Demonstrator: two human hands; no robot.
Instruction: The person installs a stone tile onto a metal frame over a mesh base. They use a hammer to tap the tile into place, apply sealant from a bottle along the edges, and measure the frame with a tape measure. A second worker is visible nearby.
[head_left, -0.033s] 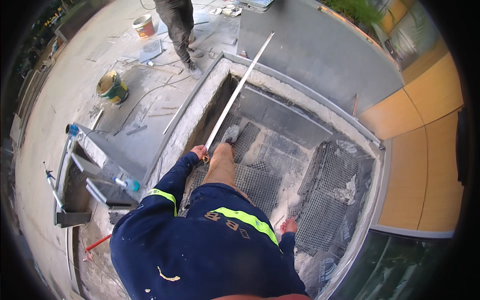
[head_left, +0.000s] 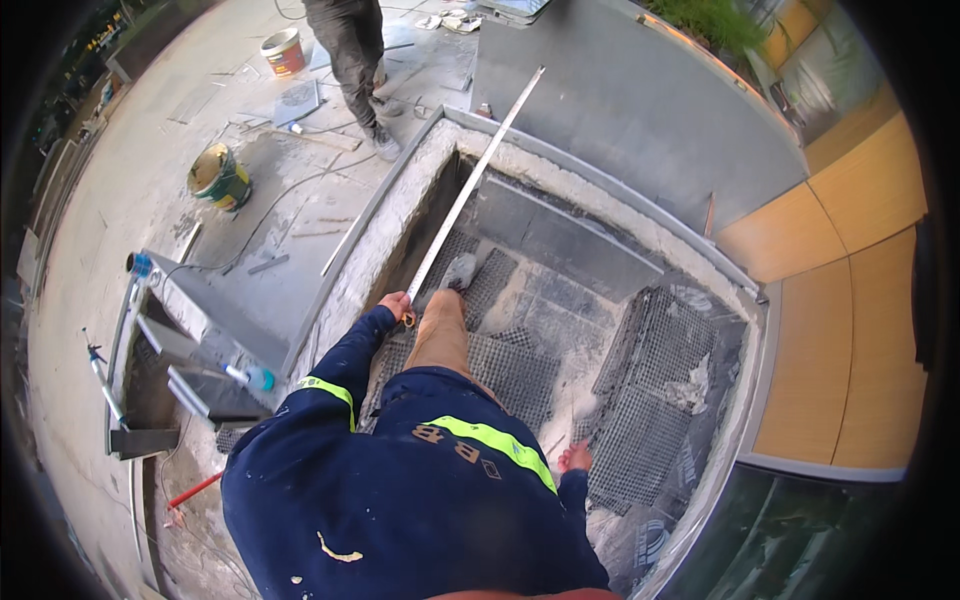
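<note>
My left hand (head_left: 396,303) is closed round the near end of a long, straight white strip (head_left: 478,172) that looks like a drawn-out measuring tape. A small orange-yellow piece shows below the fingers. The strip slants up and away across the pit, its far end crossing the pit's rim (head_left: 590,165). My right hand (head_left: 575,457) hangs low beside my body with its fingers loosely apart, over the pit floor near the black studded mats (head_left: 645,455). Nothing shows in it. One foot (head_left: 459,271) stands on the mats below the strip.
Left of the pit are grey slabs (head_left: 205,385), a blue-capped bottle (head_left: 258,378), a sealant gun (head_left: 103,385) and a mortar bucket (head_left: 220,178). Another person (head_left: 350,60) stands beyond the rim near a white bucket (head_left: 283,52). Wooden panels (head_left: 800,370) border the right side.
The whole view has shifted very slightly. My left hand keeps its hold on the strip, and my right fingers have turned a little.
</note>
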